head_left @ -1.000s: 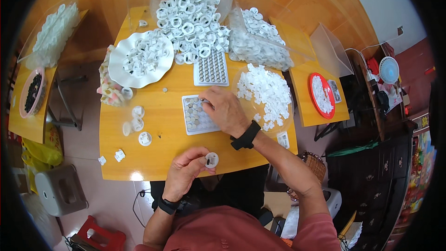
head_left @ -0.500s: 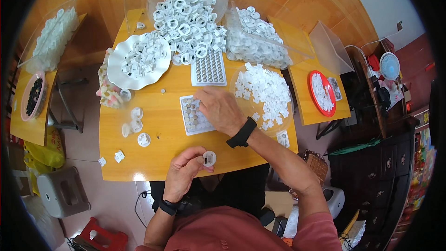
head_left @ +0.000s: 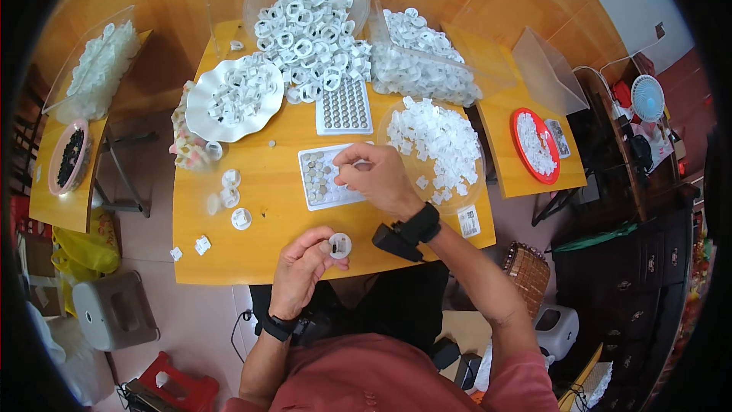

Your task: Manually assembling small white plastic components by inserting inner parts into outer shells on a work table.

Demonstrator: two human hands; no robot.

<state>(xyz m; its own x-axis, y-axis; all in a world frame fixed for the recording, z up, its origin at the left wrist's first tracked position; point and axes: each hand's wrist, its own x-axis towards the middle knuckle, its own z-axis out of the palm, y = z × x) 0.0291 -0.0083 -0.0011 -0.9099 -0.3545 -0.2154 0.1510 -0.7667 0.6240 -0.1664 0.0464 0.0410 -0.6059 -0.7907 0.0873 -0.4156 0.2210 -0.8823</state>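
Close to the table's front edge, my left hand (head_left: pixel 303 268) pinches a small round white plastic cup (head_left: pixel 340 246) with a dark piece inside it. My right hand (head_left: pixel 381 177) hovers over the right side of a white tray (head_left: pixel 333 197) partly filled with coin-shaped silver cells (head_left: pixel 313 172). Thumb and fingertips of that hand are closed together; whatever sits between them is too small to make out. Behind it lies a second white tray (head_left: pixel 345 129), filled with rows of silver cells. A clear round tray of small white plastic pieces (head_left: pixel 435 141) is right of my right hand.
A big pile of white ring-shaped parts (head_left: pixel 313 42) spreads across the back, beside a scalloped white plate (head_left: pixel 200 113) of similar parts. Loose round cups (head_left: pixel 241 218) and white bits (head_left: pixel 202 245) lie at left. A red plate (head_left: pixel 524 154) rests on the right-hand table.
My right hand has lifted and shifted slightly right over the tray, exposing more of its cells. My left hand still holds the cup. The whole view has shifted a little.
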